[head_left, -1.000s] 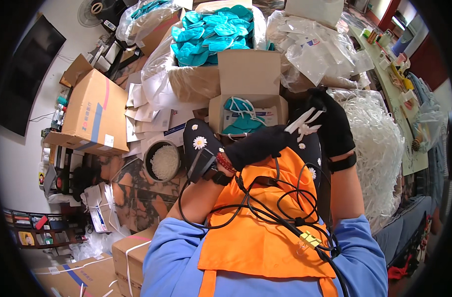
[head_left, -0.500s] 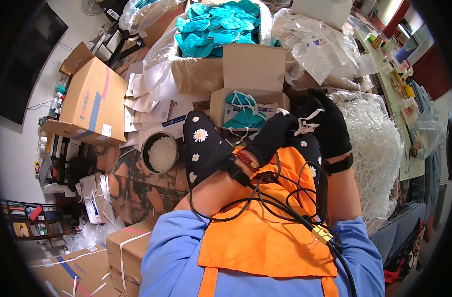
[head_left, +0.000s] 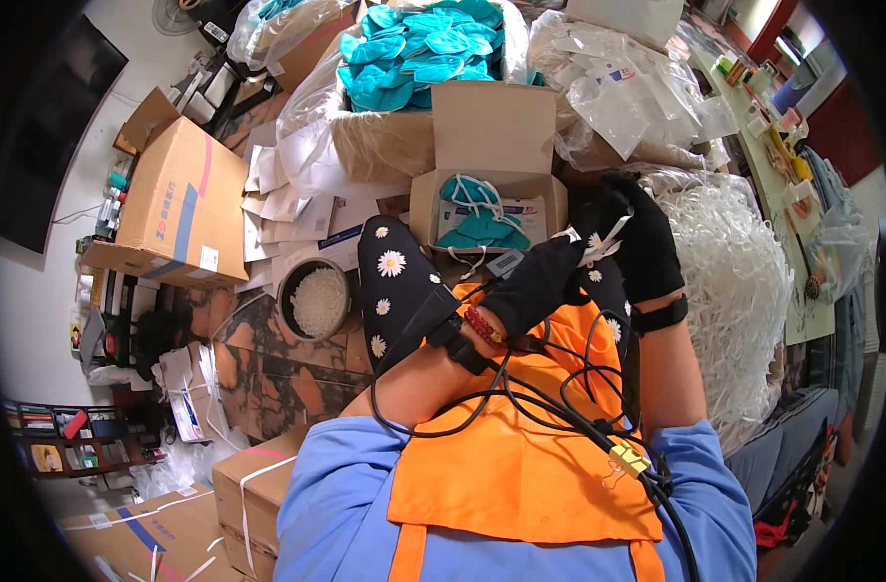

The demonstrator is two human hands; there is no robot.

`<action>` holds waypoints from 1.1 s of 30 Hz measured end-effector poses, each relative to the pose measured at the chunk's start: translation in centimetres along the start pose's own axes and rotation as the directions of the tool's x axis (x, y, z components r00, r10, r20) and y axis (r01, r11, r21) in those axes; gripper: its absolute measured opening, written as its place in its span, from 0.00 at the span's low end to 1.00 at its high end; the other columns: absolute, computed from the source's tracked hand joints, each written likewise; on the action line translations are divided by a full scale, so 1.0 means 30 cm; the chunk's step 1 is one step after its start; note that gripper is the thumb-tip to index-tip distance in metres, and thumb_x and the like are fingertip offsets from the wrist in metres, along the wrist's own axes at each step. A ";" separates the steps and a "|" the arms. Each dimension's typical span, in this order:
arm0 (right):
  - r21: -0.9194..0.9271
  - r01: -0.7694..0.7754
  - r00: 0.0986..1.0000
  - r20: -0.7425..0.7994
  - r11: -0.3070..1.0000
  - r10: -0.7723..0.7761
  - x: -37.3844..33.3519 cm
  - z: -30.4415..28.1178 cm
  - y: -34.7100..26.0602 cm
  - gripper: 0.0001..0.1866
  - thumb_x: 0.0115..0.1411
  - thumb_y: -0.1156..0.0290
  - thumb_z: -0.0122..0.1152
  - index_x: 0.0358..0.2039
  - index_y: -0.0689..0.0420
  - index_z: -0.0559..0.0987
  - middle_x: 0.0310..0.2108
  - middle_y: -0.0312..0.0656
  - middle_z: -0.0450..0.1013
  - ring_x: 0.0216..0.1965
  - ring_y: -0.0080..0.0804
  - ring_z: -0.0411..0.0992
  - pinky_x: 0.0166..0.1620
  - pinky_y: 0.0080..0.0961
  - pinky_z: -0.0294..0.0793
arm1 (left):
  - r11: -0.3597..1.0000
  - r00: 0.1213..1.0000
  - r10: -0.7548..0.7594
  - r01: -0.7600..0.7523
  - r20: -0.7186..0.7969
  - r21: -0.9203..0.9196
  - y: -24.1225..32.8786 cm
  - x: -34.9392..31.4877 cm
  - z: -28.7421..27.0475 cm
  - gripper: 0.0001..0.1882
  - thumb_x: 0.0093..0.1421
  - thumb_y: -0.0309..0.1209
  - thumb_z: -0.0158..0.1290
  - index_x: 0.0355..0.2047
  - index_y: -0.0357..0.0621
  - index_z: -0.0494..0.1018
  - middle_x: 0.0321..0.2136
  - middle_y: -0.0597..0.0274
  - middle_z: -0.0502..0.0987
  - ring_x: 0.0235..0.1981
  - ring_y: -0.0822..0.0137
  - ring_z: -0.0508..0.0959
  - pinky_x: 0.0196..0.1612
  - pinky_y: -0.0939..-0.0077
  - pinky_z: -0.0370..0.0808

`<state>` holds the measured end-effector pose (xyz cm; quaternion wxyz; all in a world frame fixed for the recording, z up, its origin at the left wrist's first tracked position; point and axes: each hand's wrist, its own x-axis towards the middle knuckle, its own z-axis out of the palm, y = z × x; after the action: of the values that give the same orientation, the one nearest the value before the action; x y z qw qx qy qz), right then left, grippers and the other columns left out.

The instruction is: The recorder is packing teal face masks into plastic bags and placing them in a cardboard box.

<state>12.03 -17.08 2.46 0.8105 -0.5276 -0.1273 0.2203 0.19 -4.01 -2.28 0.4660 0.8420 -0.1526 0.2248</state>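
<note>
My left hand [head_left: 540, 281], in a black glove, is closed above my lap, its fingers at the lower end of a white elastic strap [head_left: 606, 241]. My right hand [head_left: 648, 241], gloved in black too, is closed on the upper part of the strap; its fingers partly hide it. Just beyond my left hand stands an open cardboard box [head_left: 494, 131] with its lid up. Inside lie teal face masks [head_left: 483, 233] with white straps, over white printed packets. To the right of my right hand is a big heap of white straps [head_left: 724, 291].
A lined carton [head_left: 385, 145] heaped with teal mask cups [head_left: 423, 48] stands at the far side. Left are a brown carton [head_left: 181, 194] and a round tub [head_left: 315, 299] of small white pieces. Black cables [head_left: 491, 393] cross my orange apron [head_left: 520, 466]. A long table [head_left: 802, 291] runs along the right.
My left hand has moved slightly down, and the white strap between my hands is now drawn into a narrower, steeper line. The right hand has stayed nearly in place.
</note>
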 end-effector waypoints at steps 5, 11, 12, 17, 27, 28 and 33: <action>-0.099 0.039 0.998 -0.043 0.994 -0.044 0.004 -0.038 -0.053 0.14 0.66 0.66 0.49 0.45 0.59 0.77 0.29 0.33 0.72 0.32 0.19 0.70 0.38 0.15 0.70 | 0.998 0.989 -0.060 0.062 0.134 -0.011 0.005 -0.035 -0.006 0.15 0.60 0.25 0.51 0.48 0.37 0.69 0.28 0.57 0.72 0.24 0.64 0.75 0.26 0.73 0.74; -0.503 0.085 0.976 -0.132 0.860 -0.174 0.039 -0.178 -0.123 0.18 0.58 0.67 0.60 0.48 0.60 0.75 0.36 0.39 0.73 0.38 0.26 0.72 0.45 0.18 0.71 | 0.976 0.981 0.023 -0.064 0.192 0.207 -0.110 -0.059 -0.022 0.15 0.61 0.26 0.49 0.49 0.41 0.70 0.31 0.52 0.74 0.28 0.60 0.78 0.29 0.71 0.76; -0.777 0.200 0.898 -0.098 0.597 -0.429 0.039 -0.213 -0.116 0.21 0.55 0.68 0.62 0.49 0.61 0.74 0.39 0.40 0.73 0.40 0.29 0.73 0.46 0.20 0.71 | 0.987 0.964 -0.053 0.012 0.259 0.159 -0.085 -0.036 -0.040 0.14 0.61 0.27 0.50 0.48 0.41 0.71 0.31 0.51 0.74 0.28 0.58 0.78 0.30 0.70 0.76; -0.659 0.388 0.913 0.372 0.644 -0.169 -0.100 0.093 -0.220 0.36 0.46 0.76 0.69 0.57 0.61 0.67 0.51 0.46 0.70 0.53 0.34 0.69 0.56 0.32 0.66 | 0.977 0.899 -0.206 0.164 0.387 0.138 0.005 0.048 -0.120 0.14 0.56 0.32 0.56 0.42 0.41 0.75 0.37 0.49 0.76 0.30 0.51 0.78 0.35 0.65 0.75; -0.678 -0.012 0.730 0.496 0.735 0.470 -0.179 0.110 -0.011 0.20 0.58 0.66 0.64 0.48 0.61 0.74 0.41 0.40 0.74 0.42 0.21 0.70 0.45 0.21 0.69 | 0.962 0.832 -0.266 0.194 0.487 0.194 0.115 0.058 -0.266 0.15 0.56 0.31 0.54 0.44 0.40 0.72 0.30 0.50 0.77 0.32 0.56 0.79 0.35 0.64 0.75; -0.794 0.001 0.707 0.431 0.608 0.561 -0.182 0.109 -0.006 0.17 0.60 0.63 0.61 0.45 0.62 0.76 0.37 0.38 0.75 0.39 0.19 0.70 0.42 0.21 0.70 | 0.944 0.801 -0.306 0.184 0.514 0.275 0.126 0.055 -0.275 0.15 0.58 0.32 0.53 0.44 0.40 0.73 0.29 0.50 0.77 0.32 0.56 0.79 0.34 0.65 0.75; -0.709 0.000 0.751 0.466 0.706 0.468 -0.267 0.130 -0.080 0.14 0.66 0.63 0.53 0.35 0.63 0.78 0.26 0.34 0.72 0.30 0.16 0.65 0.36 0.19 0.67 | 0.958 0.837 -0.286 0.264 0.466 0.114 0.164 -0.008 -0.308 0.12 0.62 0.36 0.50 0.38 0.40 0.72 0.26 0.56 0.75 0.26 0.61 0.77 0.31 0.69 0.74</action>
<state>3.89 -18.73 6.45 0.4396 -0.6923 -0.3818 0.4264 -4.48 1.32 5.41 0.4220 0.8947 -0.1354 -0.0558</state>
